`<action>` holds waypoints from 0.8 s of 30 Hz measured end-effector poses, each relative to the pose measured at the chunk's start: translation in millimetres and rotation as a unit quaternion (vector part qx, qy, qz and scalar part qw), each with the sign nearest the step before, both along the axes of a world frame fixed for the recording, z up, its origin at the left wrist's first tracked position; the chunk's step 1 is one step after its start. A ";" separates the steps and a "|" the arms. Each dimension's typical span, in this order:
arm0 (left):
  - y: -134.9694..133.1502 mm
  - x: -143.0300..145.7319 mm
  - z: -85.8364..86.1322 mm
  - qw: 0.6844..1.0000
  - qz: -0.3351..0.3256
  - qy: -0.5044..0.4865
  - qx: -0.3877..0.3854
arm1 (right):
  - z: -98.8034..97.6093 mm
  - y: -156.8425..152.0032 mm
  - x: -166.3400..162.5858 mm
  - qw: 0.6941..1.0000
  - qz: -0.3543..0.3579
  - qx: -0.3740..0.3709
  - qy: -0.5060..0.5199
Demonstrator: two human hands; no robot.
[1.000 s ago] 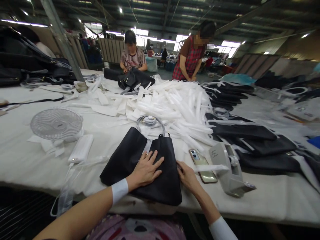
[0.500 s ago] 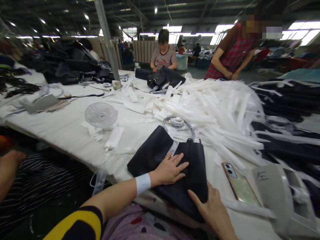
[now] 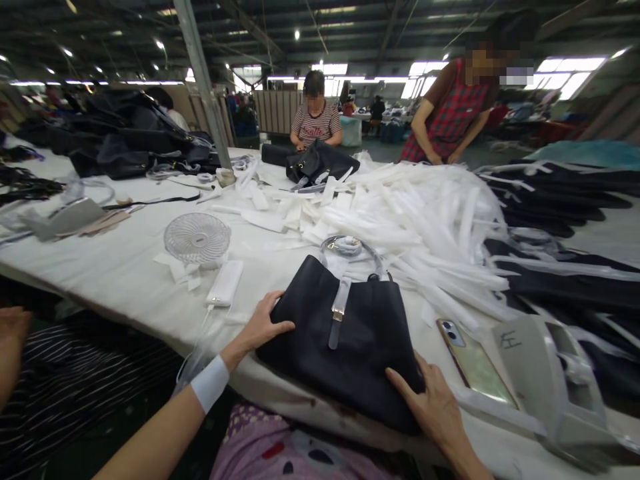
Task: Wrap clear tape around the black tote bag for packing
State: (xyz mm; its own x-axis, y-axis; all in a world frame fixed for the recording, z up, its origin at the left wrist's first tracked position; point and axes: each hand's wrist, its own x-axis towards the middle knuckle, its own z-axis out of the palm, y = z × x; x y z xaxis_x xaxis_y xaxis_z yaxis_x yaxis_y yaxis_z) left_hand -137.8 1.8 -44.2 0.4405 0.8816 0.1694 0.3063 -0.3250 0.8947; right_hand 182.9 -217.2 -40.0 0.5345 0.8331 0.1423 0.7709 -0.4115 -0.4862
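While the bag point(image 3: 360, 360) is being borne by the tabletop point(image 3: 120, 250) at the near edge, its left side is being clasped by the left hand point(image 3: 264, 325), its lower right side by the right hand point(image 3: 434, 399), the hands well apart. It is being flanked by a white device point(image 3: 225, 283) and a phone point(image 3: 477, 367).

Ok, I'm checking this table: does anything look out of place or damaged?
Beyond the black bag, white strips lie in a loose heap, which looks untidy. The phone beside the tape dispenser seems out of place among work materials. No clear damage shows on the bag, between the left hand and right hand.
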 end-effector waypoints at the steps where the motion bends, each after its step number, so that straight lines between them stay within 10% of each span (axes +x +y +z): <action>1: -3.2 1.7 -2.8 1.000 0.010 -0.008 -0.005 | -0.8 0.4 2.2 1.000 0.009 0.008 -0.006; 14: -14.5 14.0 -16.1 0.992 0.115 -0.038 -0.026 | -20.4 -1.5 4.7 0.959 0.076 -0.007 -0.273; 24: -11.9 18.8 -15.5 0.986 0.146 0.054 0.051 | -8.6 2.5 -6.6 0.961 -0.077 0.082 -0.252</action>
